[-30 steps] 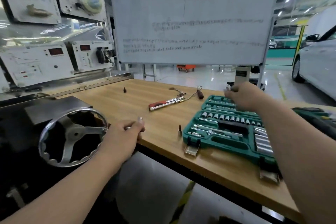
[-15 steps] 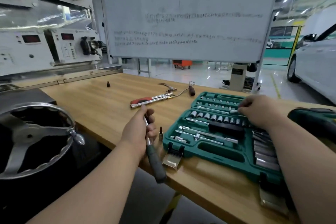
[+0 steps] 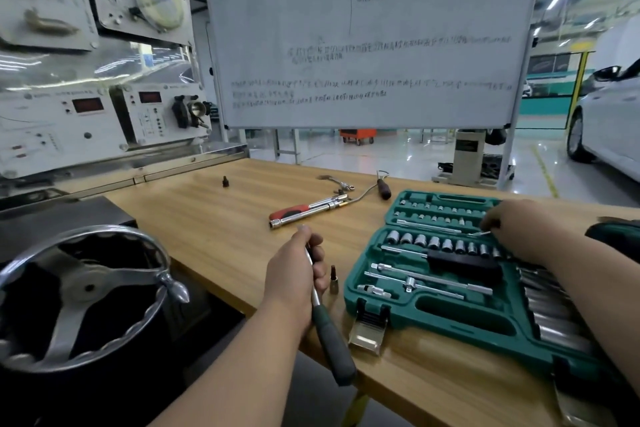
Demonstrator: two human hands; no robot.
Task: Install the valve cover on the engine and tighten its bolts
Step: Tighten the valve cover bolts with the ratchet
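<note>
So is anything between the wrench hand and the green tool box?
Yes: one small dark bit stands on the wooden table between the left hand, gripping the dark-handled ratchet, and the green plastic socket case.

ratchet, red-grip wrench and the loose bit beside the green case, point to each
ratchet (image 3: 334, 343): head view, on its dark grip.
red-grip wrench (image 3: 294, 211): head view, on the red grip.
loose bit (image 3: 333, 282): head view, on its upright body.
</note>
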